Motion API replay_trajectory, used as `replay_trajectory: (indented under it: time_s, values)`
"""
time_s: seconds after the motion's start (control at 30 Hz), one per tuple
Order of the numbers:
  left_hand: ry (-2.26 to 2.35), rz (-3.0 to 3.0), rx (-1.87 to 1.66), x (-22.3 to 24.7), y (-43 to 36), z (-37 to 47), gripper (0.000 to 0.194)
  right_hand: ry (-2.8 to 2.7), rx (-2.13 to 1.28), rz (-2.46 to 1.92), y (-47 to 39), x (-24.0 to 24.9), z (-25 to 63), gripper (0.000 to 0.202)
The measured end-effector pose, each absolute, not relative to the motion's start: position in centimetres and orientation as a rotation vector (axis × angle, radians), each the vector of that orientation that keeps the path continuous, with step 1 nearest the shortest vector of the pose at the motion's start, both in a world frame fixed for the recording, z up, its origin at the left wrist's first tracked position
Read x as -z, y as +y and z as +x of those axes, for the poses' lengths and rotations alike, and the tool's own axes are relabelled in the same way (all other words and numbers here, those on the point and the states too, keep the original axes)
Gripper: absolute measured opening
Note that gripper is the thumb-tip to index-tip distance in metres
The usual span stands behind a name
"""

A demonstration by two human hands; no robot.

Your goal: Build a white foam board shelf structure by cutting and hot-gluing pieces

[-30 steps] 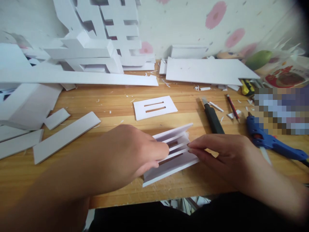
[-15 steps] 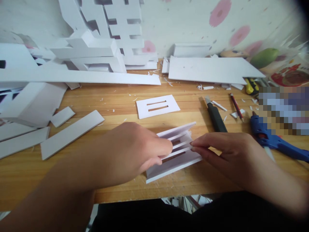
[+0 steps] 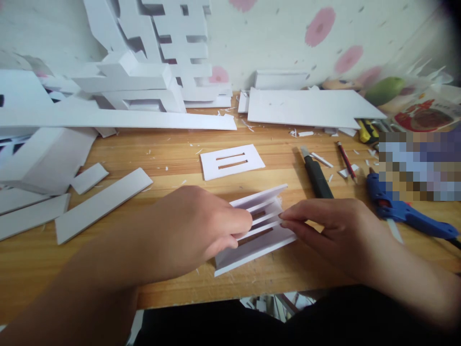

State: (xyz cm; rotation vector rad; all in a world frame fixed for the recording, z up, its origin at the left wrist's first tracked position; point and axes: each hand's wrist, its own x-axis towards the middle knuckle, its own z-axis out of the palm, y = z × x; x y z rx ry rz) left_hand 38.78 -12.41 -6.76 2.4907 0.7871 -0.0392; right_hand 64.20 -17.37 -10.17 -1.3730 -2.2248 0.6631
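Note:
A small white foam-board box (image 3: 255, 245) with upright side walls and long slots in its floor sits near the table's front edge. Thin white strips (image 3: 265, 219) run lengthwise inside it. My left hand (image 3: 212, 223) is closed on the left ends of the strips, its fingertips partly hidden behind the knuckles. At the other end, my right hand (image 3: 324, 226) pinches the strips' right ends between thumb and forefinger. Just beyond the box lies a flat white foam-board piece (image 3: 232, 162) with two parallel slots cut through it.
A utility knife (image 3: 317, 175) with its blade out, a pencil (image 3: 346, 162) and a blue glue gun (image 3: 403, 209) lie to the right. Foam-board strips (image 3: 104, 205) are at left. Behind stand white cut-out structures (image 3: 144, 79) and a large white sheet (image 3: 302, 106). Scraps litter the wooden table (image 3: 162, 149).
The whole view has shifted slightly, with things now a little further left and lower. Both hands keep their hold on the strips, and the box stays in place.

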Motion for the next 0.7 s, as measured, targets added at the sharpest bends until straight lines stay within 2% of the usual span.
replay_trajectory:
  time_s: [0.4, 0.7]
  values:
    - [0.786, 2.483, 0.130, 6.84, -12.41, 38.64, 0.017, -2.228, -0.701, -1.377, -17.38, 10.09, 64.35, 0.018]
    - [0.742, 2.425, 0.070, 6.40, -12.06, 38.49, 0.018, -2.228, -0.717, -1.414, -17.28, 9.38, 64.26, 0.015]
